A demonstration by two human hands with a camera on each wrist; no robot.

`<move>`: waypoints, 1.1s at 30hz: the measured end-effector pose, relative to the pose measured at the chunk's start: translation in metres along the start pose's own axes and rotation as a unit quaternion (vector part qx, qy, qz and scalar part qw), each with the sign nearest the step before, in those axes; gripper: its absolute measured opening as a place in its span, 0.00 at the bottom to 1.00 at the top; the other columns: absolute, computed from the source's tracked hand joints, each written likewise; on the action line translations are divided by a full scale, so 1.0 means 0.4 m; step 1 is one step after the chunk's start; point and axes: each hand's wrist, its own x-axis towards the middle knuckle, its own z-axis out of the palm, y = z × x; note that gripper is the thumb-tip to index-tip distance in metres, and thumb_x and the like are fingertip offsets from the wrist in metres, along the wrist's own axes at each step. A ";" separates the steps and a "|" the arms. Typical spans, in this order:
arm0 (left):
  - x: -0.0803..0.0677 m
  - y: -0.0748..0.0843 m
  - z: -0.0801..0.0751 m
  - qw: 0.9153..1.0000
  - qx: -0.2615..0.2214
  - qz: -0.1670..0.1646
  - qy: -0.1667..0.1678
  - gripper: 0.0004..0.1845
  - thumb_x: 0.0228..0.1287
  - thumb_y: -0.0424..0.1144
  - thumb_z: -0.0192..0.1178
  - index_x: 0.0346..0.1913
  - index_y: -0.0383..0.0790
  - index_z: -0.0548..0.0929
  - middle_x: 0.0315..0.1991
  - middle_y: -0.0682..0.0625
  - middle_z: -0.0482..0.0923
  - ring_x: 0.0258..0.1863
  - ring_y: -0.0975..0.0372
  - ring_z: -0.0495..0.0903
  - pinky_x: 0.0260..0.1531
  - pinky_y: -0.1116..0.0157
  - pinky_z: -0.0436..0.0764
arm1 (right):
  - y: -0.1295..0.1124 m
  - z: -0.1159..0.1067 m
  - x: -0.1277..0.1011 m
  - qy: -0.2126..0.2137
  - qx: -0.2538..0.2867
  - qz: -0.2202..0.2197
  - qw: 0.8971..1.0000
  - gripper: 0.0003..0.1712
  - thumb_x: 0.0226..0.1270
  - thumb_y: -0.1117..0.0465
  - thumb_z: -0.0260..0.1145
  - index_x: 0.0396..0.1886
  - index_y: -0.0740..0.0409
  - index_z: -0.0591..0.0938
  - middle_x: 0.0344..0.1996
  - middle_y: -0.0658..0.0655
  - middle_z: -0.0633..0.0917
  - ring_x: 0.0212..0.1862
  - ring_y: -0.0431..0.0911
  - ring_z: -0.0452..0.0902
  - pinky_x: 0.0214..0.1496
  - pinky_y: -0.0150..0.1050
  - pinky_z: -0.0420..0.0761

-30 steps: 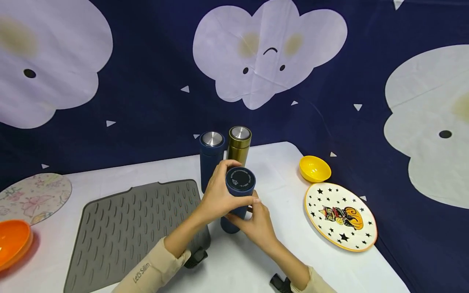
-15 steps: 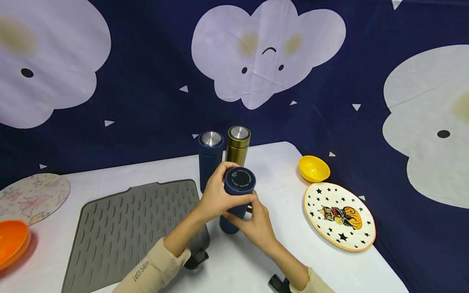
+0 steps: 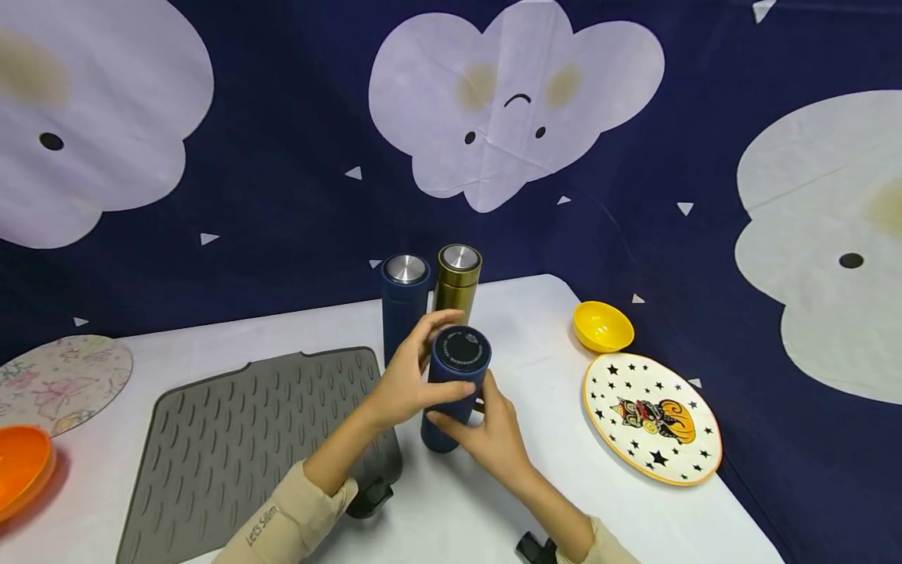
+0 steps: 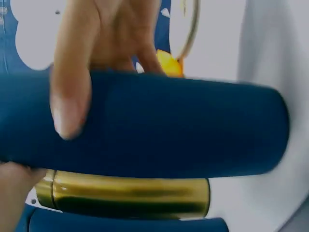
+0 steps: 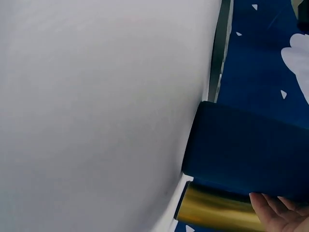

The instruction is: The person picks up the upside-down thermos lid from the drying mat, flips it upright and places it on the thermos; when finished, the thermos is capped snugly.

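Observation:
A dark blue vacuum flask [image 3: 454,392] stands close over the white cloth, a black disc with a ring of pale print facing up. My left hand [image 3: 409,388] wraps its upper part, thumb across the near side. Lower down, my right hand [image 3: 493,435] grips it from the right, thumb in front and its other fingers partly hidden behind. Just beyond are a second blue flask [image 3: 405,313] and a gold flask [image 3: 456,290], both upright with steel-topped lids. In the left wrist view, the held blue flask [image 4: 193,128] lies across the picture, with the gold flask [image 4: 135,195] behind.
A grey ribbed mat [image 3: 261,446] lies to the left, with an orange bowl [image 3: 24,470] and a floral round board [image 3: 63,384] past it. On the right are a yellow bowl [image 3: 604,327] and a star-patterned plate [image 3: 606,392]. A dark cloud-print cloth [image 3: 296,157] hangs behind.
The print on the flask's upward-facing end has turned clockwise. My left thumb has slid a little leftward across the flask, while my right hand stays nearly in place.

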 end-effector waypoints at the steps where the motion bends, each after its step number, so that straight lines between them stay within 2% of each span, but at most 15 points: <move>1: -0.001 0.000 -0.003 0.999 -0.048 -0.005 -0.023 0.42 0.54 0.34 0.65 0.72 0.35 0.58 0.65 0.38 0.70 0.62 0.57 0.72 0.66 0.51 0.68 | 0.000 -0.001 -0.001 0.001 0.005 0.004 1.000 0.44 0.54 0.56 0.79 0.69 0.51 0.67 0.57 0.56 0.82 0.54 0.52 0.82 0.51 0.51 0.84; 3: -0.005 -0.001 -0.001 0.994 -0.092 -0.021 -0.046 0.45 0.56 0.35 0.65 0.74 0.36 0.52 0.69 0.36 0.65 0.64 0.53 0.71 0.67 0.49 0.66 | 0.001 -0.003 -0.003 0.005 0.005 0.004 1.000 0.44 0.54 0.57 0.79 0.68 0.51 0.68 0.56 0.56 0.82 0.54 0.51 0.82 0.51 0.50 0.84; 4: -0.006 -0.001 0.004 0.995 -0.082 -0.027 -0.039 0.46 0.56 0.38 0.66 0.74 0.37 0.51 0.69 0.38 0.64 0.64 0.53 0.70 0.67 0.48 0.66 | 0.001 -0.003 -0.002 0.006 0.002 0.000 1.000 0.43 0.54 0.57 0.79 0.68 0.52 0.68 0.56 0.56 0.83 0.53 0.50 0.83 0.51 0.49 0.84; 7: -0.006 0.001 0.026 0.999 0.015 -0.035 0.019 0.51 0.50 0.43 0.77 0.72 0.40 0.56 0.65 0.45 0.69 0.60 0.56 0.74 0.62 0.52 0.72 | 0.002 -0.005 0.000 0.011 -0.004 -0.012 1.000 0.40 0.53 0.61 0.79 0.65 0.56 0.70 0.54 0.57 0.83 0.53 0.51 0.82 0.50 0.47 0.84; 9: -0.004 0.000 0.030 0.997 0.043 -0.039 0.044 0.49 0.46 0.40 0.79 0.69 0.39 0.60 0.58 0.45 0.75 0.56 0.57 0.77 0.58 0.53 0.75 | 0.002 -0.005 -0.001 0.012 -0.010 -0.014 1.000 0.40 0.53 0.61 0.79 0.65 0.56 0.70 0.55 0.57 0.82 0.54 0.52 0.82 0.49 0.47 0.84; 11: -0.001 -0.002 0.023 0.999 0.007 -0.033 0.030 0.43 0.49 0.35 0.75 0.67 0.38 0.62 0.56 0.42 0.76 0.55 0.56 0.78 0.59 0.53 0.75 | 0.000 -0.006 -0.004 0.009 -0.006 -0.007 1.000 0.41 0.54 0.59 0.78 0.66 0.54 0.69 0.56 0.57 0.82 0.54 0.53 0.82 0.49 0.48 0.84; 13: 0.000 -0.004 0.013 0.998 -0.058 -0.029 -0.005 0.41 0.50 0.32 0.70 0.68 0.36 0.61 0.60 0.38 0.75 0.58 0.54 0.77 0.64 0.49 0.71 | -0.002 -0.008 -0.007 0.010 0.001 0.001 1.000 0.43 0.54 0.58 0.79 0.68 0.52 0.68 0.57 0.57 0.82 0.54 0.52 0.82 0.50 0.49 0.84; 15: -0.002 -0.004 0.011 0.995 -0.092 -0.037 -0.025 0.42 0.51 0.34 0.69 0.69 0.37 0.61 0.62 0.38 0.73 0.60 0.54 0.74 0.67 0.47 0.65 | -0.002 -0.010 -0.009 0.011 0.004 0.007 1.000 0.42 0.54 0.57 0.79 0.67 0.51 0.69 0.57 0.55 0.82 0.54 0.51 0.82 0.50 0.48 0.84; 18: -0.005 -0.004 0.030 0.998 -0.040 -0.043 0.004 0.42 0.52 0.40 0.74 0.68 0.41 0.64 0.61 0.43 0.75 0.58 0.57 0.76 0.64 0.49 0.69 | -0.001 -0.012 -0.011 0.012 0.000 -0.002 1.000 0.39 0.54 0.59 0.78 0.64 0.54 0.70 0.55 0.56 0.83 0.53 0.51 0.83 0.50 0.48 0.84; 21: 0.004 -0.008 0.040 0.999 0.025 -0.043 0.021 0.39 0.46 0.39 0.78 0.62 0.41 0.70 0.52 0.46 0.81 0.50 0.59 0.80 0.55 0.56 0.78 | 0.001 -0.019 -0.009 0.002 0.001 -0.020 1.000 0.39 0.53 0.61 0.78 0.63 0.55 0.70 0.54 0.56 0.83 0.54 0.52 0.82 0.50 0.49 0.85; 23: 0.020 -0.016 0.028 0.999 -0.001 -0.030 -0.023 0.34 0.45 0.34 0.75 0.58 0.36 0.73 0.49 0.44 0.83 0.47 0.57 0.82 0.52 0.57 0.80 | 0.002 -0.026 -0.005 -0.016 0.013 -0.030 0.999 0.39 0.53 0.62 0.78 0.64 0.54 0.70 0.55 0.56 0.84 0.54 0.52 0.82 0.50 0.49 0.85; 25: 0.041 -0.027 0.003 0.992 -0.067 -0.027 -0.106 0.33 0.41 0.29 0.70 0.56 0.31 0.74 0.47 0.42 0.83 0.47 0.55 0.82 0.54 0.57 0.79 | 0.003 -0.034 0.001 -0.040 0.032 -0.032 0.998 0.39 0.52 0.61 0.79 0.63 0.53 0.72 0.54 0.55 0.84 0.53 0.50 0.83 0.50 0.47 0.85; 29: 0.079 -0.052 -0.040 0.946 -0.177 -0.041 -0.268 0.35 0.31 0.29 0.65 0.53 0.27 0.73 0.46 0.45 0.83 0.49 0.55 0.82 0.58 0.55 0.77 | 0.006 -0.044 0.013 -0.080 0.053 -0.025 0.995 0.34 0.50 0.61 0.80 0.58 0.55 0.76 0.50 0.55 0.86 0.49 0.47 0.85 0.50 0.44 0.85; 31: 0.092 -0.062 -0.051 0.926 -0.203 -0.044 -0.316 0.35 0.29 0.29 0.65 0.52 0.30 0.74 0.46 0.48 0.82 0.49 0.56 0.81 0.58 0.55 0.77 | 0.006 -0.045 0.015 -0.085 0.051 -0.020 0.995 0.34 0.49 0.61 0.81 0.57 0.57 0.77 0.49 0.56 0.87 0.47 0.47 0.85 0.49 0.44 0.85; 33: 0.097 -0.069 -0.058 0.913 -0.218 -0.045 -0.342 0.35 0.27 0.30 0.66 0.51 0.34 0.76 0.46 0.50 0.82 0.49 0.57 0.80 0.58 0.56 0.77 | 0.008 -0.045 0.015 -0.090 0.045 -0.018 0.995 0.35 0.48 0.61 0.81 0.56 0.59 0.77 0.48 0.58 0.87 0.47 0.49 0.86 0.49 0.44 0.85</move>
